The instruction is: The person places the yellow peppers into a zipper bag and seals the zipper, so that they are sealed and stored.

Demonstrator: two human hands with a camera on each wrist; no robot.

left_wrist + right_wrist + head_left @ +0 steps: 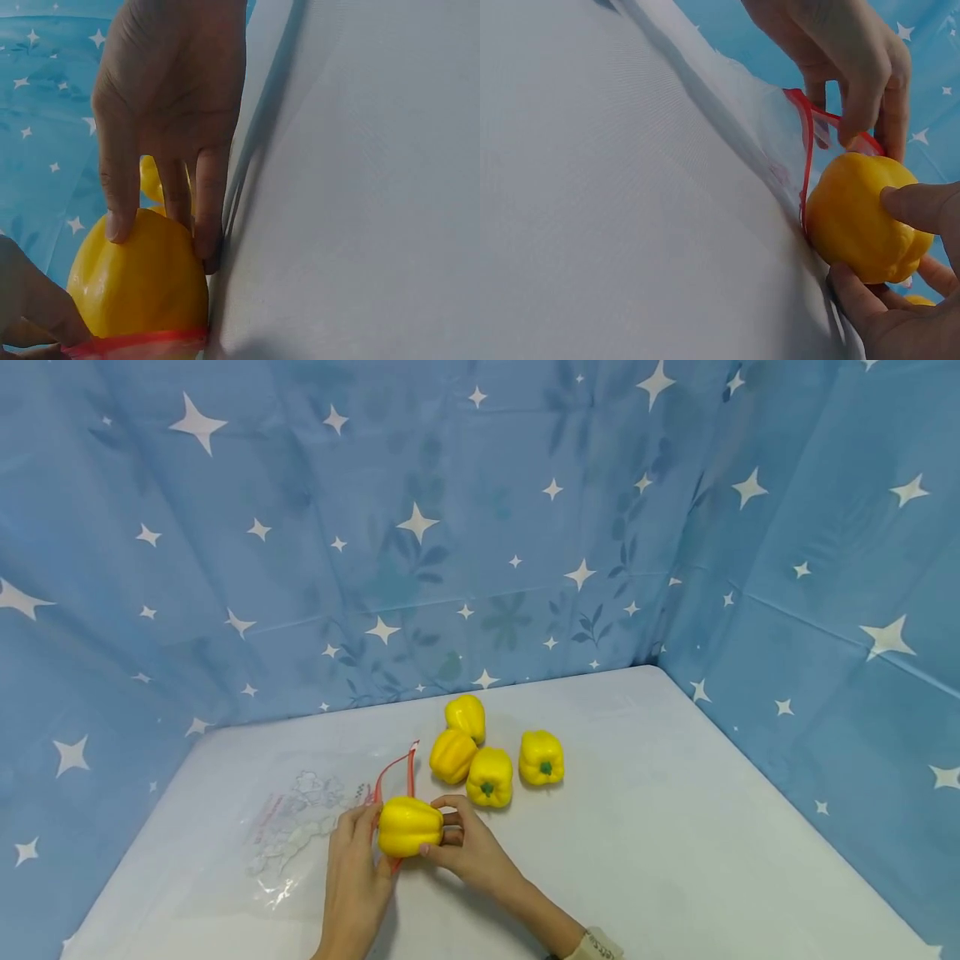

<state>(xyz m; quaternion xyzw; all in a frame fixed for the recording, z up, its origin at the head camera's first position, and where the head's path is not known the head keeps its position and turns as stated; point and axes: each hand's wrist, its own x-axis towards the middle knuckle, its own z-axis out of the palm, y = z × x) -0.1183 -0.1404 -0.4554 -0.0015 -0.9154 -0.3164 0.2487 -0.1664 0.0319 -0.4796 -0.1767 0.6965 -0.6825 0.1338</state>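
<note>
Right hand [480,857] grips a yellow pepper [408,828] at the red rim [411,774] of a clear bag [303,837]; left hand [352,870] pinches that rim. Judged risk: the limp film may fold under the pepper and snag. Beyond, four more peppers [489,773] lie near; a knock could set them rolling.

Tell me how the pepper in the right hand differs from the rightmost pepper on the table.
The held pepper is gripped by the right hand at the bag's red edge; the rightmost pepper rests on the table, untouched. In the head view, the held pepper shows no stem, while the rightmost pepper shows its green stem. Both are glossy yellow.
</note>
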